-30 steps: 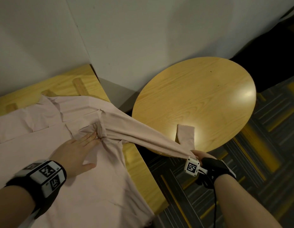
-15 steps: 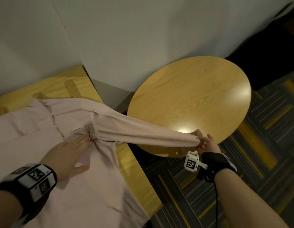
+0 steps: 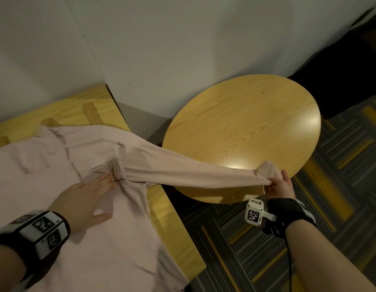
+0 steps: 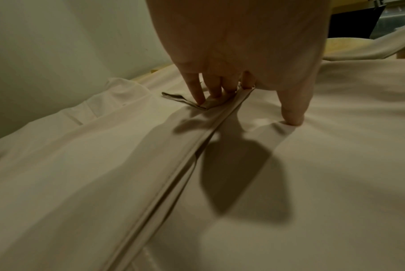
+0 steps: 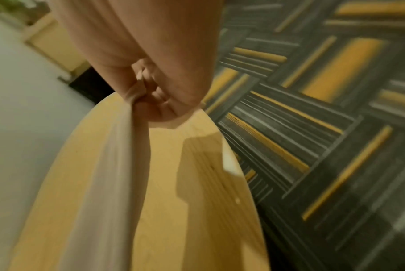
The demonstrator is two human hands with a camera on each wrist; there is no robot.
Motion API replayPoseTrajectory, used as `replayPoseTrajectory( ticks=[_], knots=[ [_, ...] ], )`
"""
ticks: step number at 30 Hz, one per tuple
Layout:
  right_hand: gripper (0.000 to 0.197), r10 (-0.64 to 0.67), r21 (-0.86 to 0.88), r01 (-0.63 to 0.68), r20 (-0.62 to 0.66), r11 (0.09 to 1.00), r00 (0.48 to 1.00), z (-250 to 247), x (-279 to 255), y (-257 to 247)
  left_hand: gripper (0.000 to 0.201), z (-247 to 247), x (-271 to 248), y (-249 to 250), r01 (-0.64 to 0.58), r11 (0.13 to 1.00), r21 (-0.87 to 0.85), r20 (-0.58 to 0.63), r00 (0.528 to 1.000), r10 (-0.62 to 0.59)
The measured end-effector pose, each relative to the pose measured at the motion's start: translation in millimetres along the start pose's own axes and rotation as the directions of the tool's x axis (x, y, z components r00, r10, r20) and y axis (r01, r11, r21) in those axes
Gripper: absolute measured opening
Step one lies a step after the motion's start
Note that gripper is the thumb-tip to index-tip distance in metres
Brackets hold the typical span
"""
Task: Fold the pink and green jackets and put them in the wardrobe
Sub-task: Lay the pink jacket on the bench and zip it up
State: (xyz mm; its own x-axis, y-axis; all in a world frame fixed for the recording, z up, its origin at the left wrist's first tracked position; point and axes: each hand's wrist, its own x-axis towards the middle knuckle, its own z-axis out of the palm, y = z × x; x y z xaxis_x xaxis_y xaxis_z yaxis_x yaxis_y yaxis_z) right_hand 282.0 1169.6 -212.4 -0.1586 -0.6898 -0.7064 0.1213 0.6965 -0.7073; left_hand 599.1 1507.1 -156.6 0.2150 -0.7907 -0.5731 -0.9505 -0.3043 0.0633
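Pink jacket (image 3: 81, 207): one, lying spread on the bench (image 3: 178, 245), filling the head view from 7 to 10 o'clock; no green jacket or wardrobe is showing.
Sleeve (image 3: 182, 169): one is being held out taut, its long axis running from the armpit at 9 o'clock to the cuff at 3 o'clock, passing over the near edge of the round table (image 3: 246, 131).
Left hand (image 3: 81, 199): lying flat with fingers straight, fingertips (image 4: 200, 99) pressing the armpit seam, thumb pressing the body cloth just beside it.
Right hand (image 3: 280, 186): its grip is pinching the cuff end, fingers curled round bunched cloth in the wrist view.
Key relation: the jacket body is lying at 9 o'clock from the right grip, so folding the sleeve probably means carrying the cuff back along that axis, pivoting at the left fingertips; the right hand is the one nearer the cuff.
Counts: two hands, one bench, one round table, one jacket.
Floor: striped carpet (image 3: 340, 186), grey and yellow.
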Motion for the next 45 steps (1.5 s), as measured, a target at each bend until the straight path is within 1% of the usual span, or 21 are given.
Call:
replayPoseTrajectory(
  ticks=[3, 7, 9, 11, 14, 17, 20, 24, 26, 27, 28, 30, 32, 34, 36, 38, 39, 41, 42, 44, 45],
  knots=[
    [0.069, -0.047, -0.054, 0.050, 0.053, 0.997, 0.998, 10.1, -12.5, -4.3, 0.079, -0.1, 0.7, 0.2, 0.008, 1.000, -0.021, 0.003, 1.000, -0.008],
    [0.069, -0.083, -0.131, 0.107, 0.173, 0.986, 0.981, 28.6, -20.7, -7.9, 0.081, -0.6, 1.1, -0.4, 0.018, 0.998, -0.067, 0.001, 1.000, -0.018],
    [0.071, -0.133, -0.202, 0.179, 0.221, 0.963, 0.966, 42.1, -28.1, -11.3, 0.082, -0.3, 1.6, -0.7, 0.025, 0.996, -0.091, 0.004, 1.000, -0.024],
    [0.073, -0.217, -0.266, 0.295, 0.286, 0.918, 0.933, 57.8, -34.2, -14.8, 0.081, 0.6, 2.3, -1.1, 0.026, 0.995, -0.092, -0.001, 1.000, -0.026],
    [0.079, -0.321, -0.300, 0.463, 0.418, 0.834, 0.850, 79.9, -48.4, -18.1, 0.080, 1.8, 1.8, -0.6, 0.032, 0.996, -0.078, -0.007, 0.999, -0.032],
    [0.081, -0.407, -0.285, 0.604, 0.524, 0.744, 0.748, 99.8, -66.0, -20.9, 0.081, 2.6, 1.4, 0.9, 0.044, 0.995, -0.092, 0.001, 0.999, -0.045],
    [0.083, -0.452, -0.244, 0.689, 0.600, 0.682, 0.660, 121.4, -88.8, -22.8, 0.080, 3.8, 0.4, 1.6, 0.056, 0.989, -0.137, -0.009, 0.998, -0.058],
    [0.085, -0.505, -0.217, 0.791, 0.666, 0.572, 0.548, 151.5, -124.6, -16.0, 0.080, 6.2, 0.1, 5.3, 0.072, 0.991, -0.117, -0.014, 0.997, -0.075],
    [0.087, -0.489, -0.206, 0.828, 0.723, 0.522, 0.488, 166.6, -145.3, -9.9, 0.081, 4.6, 0.3, 8.8, 0.093, 0.981, -0.170, -0.001, 0.996, -0.094],
    [0.088, -0.479, -0.193, 0.846, 0.752, 0.497, 0.452, 173.2, -155.7, -6.3, 0.080, 2.5, -0.5, 9.9, 0.096, 0.967, -0.236, 0.001, 0.995, -0.098],
    [0.089, -0.469, -0.175, 0.867, 0.782, 0.467, 0.410, 179.4, -166.0, -2.1, 0.078, 0.3, -2.6, 10.0, 0.089, 0.938, -0.334, -0.011, 0.995, -0.098],
    [0.091, -0.438, -0.135, 0.908, 0.841, 0.398, 0.317, 191.8, -185.3, 6.8, 0.072, -6.0, -10.0, 8.6, 0.044, 0.824, -0.564, -0.113, 0.985, -0.130],
    [0.092, -0.402, -0.077, 0.933, 0.888, 0.350, 0.224, 204.2, -205.6, 18.4, 0.068, -11.4, -24.5, 4.1, -0.007, 0.715, -0.699, -0.247, 0.940, -0.233],
    [0.091, -0.386, -0.005, 0.952, 0.914, 0.306, 0.129, 215.8, -226.6, 31.7, 0.063, -14.2, -40.8, -5.9, -0.003, 0.666, -0.746, -0.300, 0.894, -0.333],
    [0.090, -0.363, 0.045, 0.969, 0.931, 0.243, 0.048, 226.9, -248.1, 46.7, 0.060, -14.2, -59.0, -20.7, 0.030, 0.631, -0.775, -0.285, 0.875, -0.392],
    [0.094, -0.332, 0.079, 0.977, 0.943, 0.199, -0.009, 237.4, -269.4, 61.9, 0.056, -12.0, -78.6, -38.6, 0.070, 0.586, -0.807, -0.257, 0.853, -0.455],
    [0.097, -0.311, 0.093, 0.978, 0.950, 0.188, -0.031, 241.7, -280.0, 69.7, 0.054, -10.7, -88.9, -46.8, 0.075, 0.542, -0.837, -0.245, 0.833, -0.495],
    [0.103, -0.255, 0.143, 0.971, 0.963, 0.189, -0.092, 247.7, -302.7, 86.7, 0.049, -8.2, -109.6, -60.0, 0.048, 0.402, -0.914, -0.216, 0.781, -0.586],
    [0.103, -0.228, 0.185, 0.965, 0.963, 0.185, -0.141, 249.4, -314.3, 96.4, 0.048, -6.7, -119.1, -65.2, 0.020, 0.314, -0.949, -0.195, 0.746, -0.637],
    [0.099, -0.174, 0.284, 0.951, 0.949, 0.120, -0.262, 251.9, -337.6, 117.0, 0.053, -2.2, -136.0, -75.0, -0.062, 0.137, -0.989, -0.143, 0.669, -0.729],
    [0.096, -0.130, 0.309, 0.949, 0.946, 0.072, -0.298, 253.0, -349.0, 127.4, 0.057, 0.8, -144.2, -80.2, -0.095, 0.071, -0.993, -0.116, 0.642, -0.758]
  ],
)
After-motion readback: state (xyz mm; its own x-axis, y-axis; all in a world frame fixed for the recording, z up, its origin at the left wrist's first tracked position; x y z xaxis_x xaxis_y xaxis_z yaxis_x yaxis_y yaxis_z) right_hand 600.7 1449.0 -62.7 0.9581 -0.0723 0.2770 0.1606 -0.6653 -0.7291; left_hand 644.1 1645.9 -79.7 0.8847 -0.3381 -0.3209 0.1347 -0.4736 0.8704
